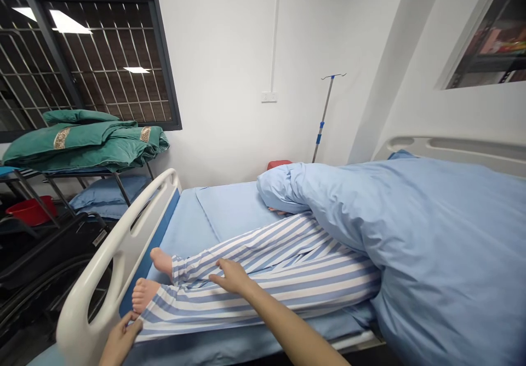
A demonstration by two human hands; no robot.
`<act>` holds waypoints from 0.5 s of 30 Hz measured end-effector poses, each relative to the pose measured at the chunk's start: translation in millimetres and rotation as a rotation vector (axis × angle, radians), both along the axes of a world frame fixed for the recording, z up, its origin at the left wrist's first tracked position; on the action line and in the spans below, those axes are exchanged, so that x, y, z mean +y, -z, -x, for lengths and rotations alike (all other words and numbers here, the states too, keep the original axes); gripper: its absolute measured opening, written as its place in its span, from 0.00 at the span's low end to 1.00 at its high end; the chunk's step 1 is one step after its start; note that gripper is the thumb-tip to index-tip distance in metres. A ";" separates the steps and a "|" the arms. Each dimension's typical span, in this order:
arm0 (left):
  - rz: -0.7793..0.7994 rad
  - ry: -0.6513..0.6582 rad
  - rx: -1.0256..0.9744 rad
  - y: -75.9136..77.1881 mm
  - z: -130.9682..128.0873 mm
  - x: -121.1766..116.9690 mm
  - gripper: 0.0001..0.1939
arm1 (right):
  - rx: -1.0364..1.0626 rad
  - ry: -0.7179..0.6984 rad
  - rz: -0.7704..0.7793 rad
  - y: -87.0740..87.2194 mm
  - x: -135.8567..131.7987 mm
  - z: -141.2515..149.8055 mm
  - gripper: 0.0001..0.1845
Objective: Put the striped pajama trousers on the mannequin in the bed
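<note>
A person lies on a hospital bed (pixel 193 229) with legs in blue-and-white striped trousers (pixel 287 267) and bare feet (pixel 154 278) toward the footboard. A light blue duvet (pixel 411 234) covers the rest of the body. My right hand (pixel 232 277) rests on the lower leg, fingers curled onto the striped cloth. My left hand (pixel 121 337) sits at the nearer trouser cuff by the foot, fingers pinching the hem, close to the white footboard (pixel 102 267).
Folded green bedding (pixel 86 138) lies on a rack at the left, with a red basin (pixel 30 211) and a dark wheelchair (pixel 45 278) below. An IV pole (pixel 324 114) stands by the far wall. A white headboard (pixel 452 149) is at the right.
</note>
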State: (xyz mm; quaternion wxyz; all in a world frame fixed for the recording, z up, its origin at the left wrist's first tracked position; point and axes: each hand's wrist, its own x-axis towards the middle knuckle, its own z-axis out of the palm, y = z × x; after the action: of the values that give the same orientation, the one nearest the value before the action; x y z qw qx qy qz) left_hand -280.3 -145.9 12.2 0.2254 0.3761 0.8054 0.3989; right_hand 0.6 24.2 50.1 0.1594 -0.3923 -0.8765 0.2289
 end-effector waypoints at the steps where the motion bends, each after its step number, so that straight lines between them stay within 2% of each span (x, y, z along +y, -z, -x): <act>1: 0.004 0.024 -0.040 -3.7 -1.3 1.6 0.16 | -0.009 0.006 -0.019 -2.9 2.5 -8.2 0.28; 3: -0.007 0.006 -0.064 -8.6 -6.1 5.5 0.15 | -0.032 0.026 -0.049 -6.0 4.6 -22.5 0.26; 5: -0.012 -0.055 -0.072 -7.4 -12.7 8.4 0.15 | -0.060 0.058 -0.073 -3.0 3.1 -34.8 0.25; 8: 0.021 -0.132 -0.067 5.9 -18.8 6.7 0.15 | -0.125 0.118 -0.103 10.7 -3.7 -51.5 0.23; 11: 0.048 -0.193 -0.056 21.7 -14.4 -2.8 0.15 | -0.178 0.158 -0.148 23.0 -10.7 -65.6 0.20; 15: 0.133 -0.362 0.023 31.9 -7.9 -16.7 0.14 | -0.155 0.182 -0.183 20.0 -11.8 -75.5 0.19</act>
State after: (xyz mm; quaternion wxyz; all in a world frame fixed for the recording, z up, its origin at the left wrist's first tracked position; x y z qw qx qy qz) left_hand -272.4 -162.6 -19.7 0.1649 0.2138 0.8871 0.3744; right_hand 76.1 12.4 30.2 0.1466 -0.4704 -0.8642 0.1016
